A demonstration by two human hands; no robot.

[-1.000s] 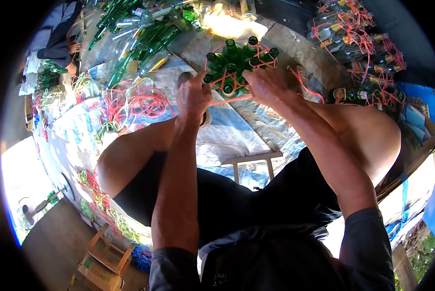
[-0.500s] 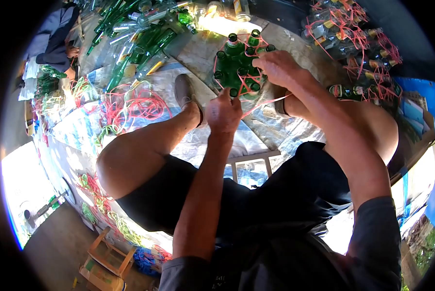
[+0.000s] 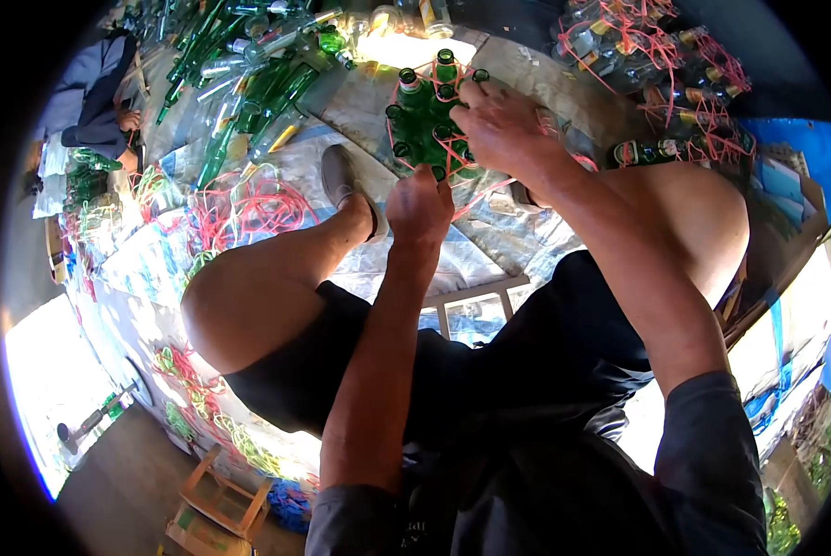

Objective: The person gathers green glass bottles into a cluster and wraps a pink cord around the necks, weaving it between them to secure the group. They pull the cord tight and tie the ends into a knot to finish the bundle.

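A cluster of upright green glass bottles (image 3: 422,116) stands on the ground sheet between my feet, with pink plastic string (image 3: 448,141) running round and across the necks. My left hand (image 3: 418,206) is closed at the near edge of the cluster, pinching the string beside the nearest bottle neck. At the right side, my right hand (image 3: 499,130) has its fingers curled over the string by the bottle necks; its fingertips are partly hidden. A loose length of string trails below the bottles, to the right of my left hand.
Loose green and clear bottles (image 3: 258,102) lie in a heap at the upper left, near another person's hand (image 3: 130,120). Tangled pink string (image 3: 249,206) lies by my left foot. Tied bundles of clear bottles (image 3: 619,42) are at the upper right. A wooden stool (image 3: 214,500) stands lower left.
The view has shifted, so the bottles and both hands appear a little further left. My right hand has moved slightly in over the right side of the bottles. My left hand keeps its hold.
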